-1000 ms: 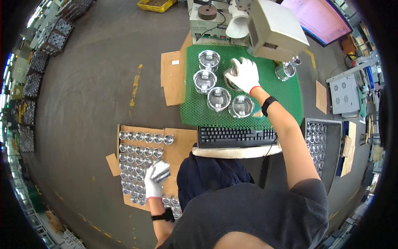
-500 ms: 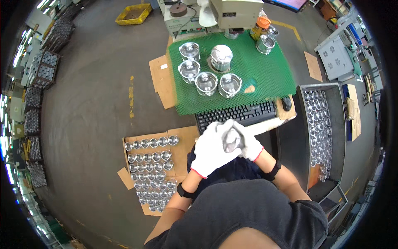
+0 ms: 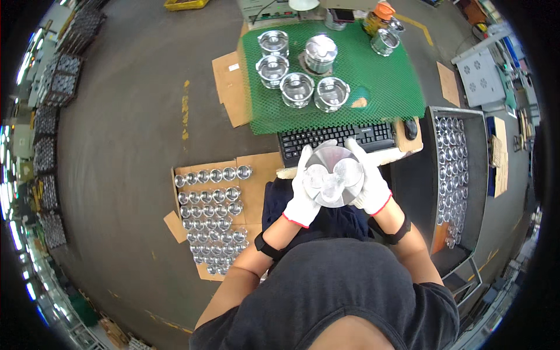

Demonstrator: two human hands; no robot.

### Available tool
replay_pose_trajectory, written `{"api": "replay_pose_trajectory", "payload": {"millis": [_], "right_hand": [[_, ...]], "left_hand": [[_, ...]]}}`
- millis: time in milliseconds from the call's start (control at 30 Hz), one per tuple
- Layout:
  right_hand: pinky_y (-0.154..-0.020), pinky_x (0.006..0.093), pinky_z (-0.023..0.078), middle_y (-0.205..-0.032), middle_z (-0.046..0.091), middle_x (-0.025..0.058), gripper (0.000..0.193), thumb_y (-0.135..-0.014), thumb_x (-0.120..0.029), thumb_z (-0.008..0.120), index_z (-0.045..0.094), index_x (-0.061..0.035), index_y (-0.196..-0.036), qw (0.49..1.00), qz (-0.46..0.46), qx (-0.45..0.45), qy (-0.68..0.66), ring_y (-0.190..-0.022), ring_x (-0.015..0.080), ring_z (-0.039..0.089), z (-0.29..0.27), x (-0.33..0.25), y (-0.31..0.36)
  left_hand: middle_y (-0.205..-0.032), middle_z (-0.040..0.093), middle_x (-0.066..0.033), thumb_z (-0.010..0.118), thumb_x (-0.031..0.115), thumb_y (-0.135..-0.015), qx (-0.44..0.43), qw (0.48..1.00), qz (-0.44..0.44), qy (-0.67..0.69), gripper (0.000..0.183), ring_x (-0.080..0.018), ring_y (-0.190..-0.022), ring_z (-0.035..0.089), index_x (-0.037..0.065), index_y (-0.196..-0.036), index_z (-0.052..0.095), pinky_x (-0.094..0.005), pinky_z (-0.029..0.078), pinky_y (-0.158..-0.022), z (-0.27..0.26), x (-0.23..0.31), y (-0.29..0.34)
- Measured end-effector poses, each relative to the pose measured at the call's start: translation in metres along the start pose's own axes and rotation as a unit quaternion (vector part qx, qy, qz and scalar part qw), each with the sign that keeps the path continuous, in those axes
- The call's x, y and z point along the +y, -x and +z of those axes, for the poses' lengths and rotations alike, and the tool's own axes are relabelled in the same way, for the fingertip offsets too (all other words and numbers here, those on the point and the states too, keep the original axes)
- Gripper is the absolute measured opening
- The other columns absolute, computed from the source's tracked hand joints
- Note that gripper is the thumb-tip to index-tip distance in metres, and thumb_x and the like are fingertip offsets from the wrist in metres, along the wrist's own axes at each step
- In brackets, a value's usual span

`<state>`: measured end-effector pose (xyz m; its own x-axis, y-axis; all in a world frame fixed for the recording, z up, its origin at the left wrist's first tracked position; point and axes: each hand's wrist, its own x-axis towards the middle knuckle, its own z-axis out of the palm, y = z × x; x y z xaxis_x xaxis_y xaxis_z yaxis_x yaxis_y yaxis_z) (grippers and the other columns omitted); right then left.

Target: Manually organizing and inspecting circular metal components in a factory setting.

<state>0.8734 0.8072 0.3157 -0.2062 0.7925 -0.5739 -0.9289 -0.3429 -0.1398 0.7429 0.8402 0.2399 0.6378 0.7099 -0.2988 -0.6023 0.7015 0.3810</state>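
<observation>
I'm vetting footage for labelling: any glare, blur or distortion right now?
Head view: light and dark reflections on the metal piece held in the left hand and right hand, no obvious blur there; head view: fisheye bending toward the rim, corners black.

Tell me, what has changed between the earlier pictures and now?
The right hand let go of the domed metal cup on the green mat and came back toward the body. The left hand left the cardboard and moved right. Both hands now hold a round metal piece, its three-lobed face toward the camera. The four open cups stayed on the mat.
</observation>
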Motion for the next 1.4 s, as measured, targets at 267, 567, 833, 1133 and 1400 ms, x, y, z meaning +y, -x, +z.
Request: {"api": "replay_pose_trajectory", "payload": {"millis": [267, 567, 833, 1133, 1400], "right_hand": [[-0.080, 0.0337, 0.055, -0.096, 0.071, 0.0056, 0.031, -0.094, -0.032, 0.067, 0.067, -0.0042, -0.107, 0.965, -0.052, 0.097, 0.240, -0.087, 0.0171, 0.068, 0.002, -0.020, -0.026], [-0.086, 0.0470, 0.047, -0.095, 0.065, 0.0161, 0.036, -0.082, -0.033, 0.067, 0.065, -0.0011, -0.099, 0.188, -0.223, -0.113, 0.950, -0.091, 0.0335, 0.061, -0.027, -0.035, -0.053], [-0.096, 0.0489, 0.044, -0.107, 0.063, 0.0161, 0.069, -0.072, -0.023, 0.074, 0.051, -0.0080, -0.135, 0.180, -0.350, -0.089, 0.915, -0.104, 0.0355, 0.059, 0.006, -0.105, -0.109], [-0.077, 0.0498, 0.051, -0.097, 0.062, 0.0251, 0.081, -0.075, -0.015, 0.068, 0.040, -0.0212, -0.151, 0.211, -0.185, 0.090, 0.956, -0.084, 0.0403, 0.063, -0.011, -0.074, -0.189], [-0.081, 0.0506, 0.050, -0.103, 0.057, 0.0283, 0.057, -0.074, -0.006, 0.065, 0.059, -0.0159, -0.130, 0.329, -0.201, 0.174, 0.906, -0.093, 0.0454, 0.060, -0.010, -0.046, -0.205]], "left_hand": [[-0.131, 0.059, -0.0153, 0.037, 0.044, -0.106, 0.203, 0.974, -0.090, -0.051, 0.054, -0.0280, -0.122, 0.059, 0.004, -0.141, 0.045, -0.0439, 0.047, -0.106, -0.049, 0.001, -0.015], [-0.125, 0.066, -0.0143, 0.041, 0.052, -0.102, 0.140, 0.947, -0.230, 0.174, 0.056, -0.0325, -0.116, 0.061, 0.006, -0.126, 0.061, -0.0507, 0.043, -0.107, -0.062, -0.024, -0.088], [-0.125, 0.065, -0.0136, 0.039, 0.047, -0.103, 0.154, 0.957, -0.178, 0.170, 0.051, -0.0304, -0.113, 0.064, 0.006, -0.129, 0.056, -0.0541, 0.050, -0.100, -0.086, -0.007, -0.140], [-0.120, 0.068, -0.0117, 0.042, 0.046, -0.098, 0.179, 0.959, -0.207, 0.074, 0.048, -0.0301, -0.107, 0.067, 0.010, -0.126, 0.059, -0.0560, 0.051, -0.093, -0.110, 0.042, -0.162], [-0.122, 0.067, -0.0124, 0.044, 0.049, -0.097, 0.141, 0.963, -0.157, 0.167, 0.054, -0.0301, -0.108, 0.064, 0.006, -0.126, 0.060, -0.0504, 0.051, -0.092, -0.127, 0.043, -0.145]]}}
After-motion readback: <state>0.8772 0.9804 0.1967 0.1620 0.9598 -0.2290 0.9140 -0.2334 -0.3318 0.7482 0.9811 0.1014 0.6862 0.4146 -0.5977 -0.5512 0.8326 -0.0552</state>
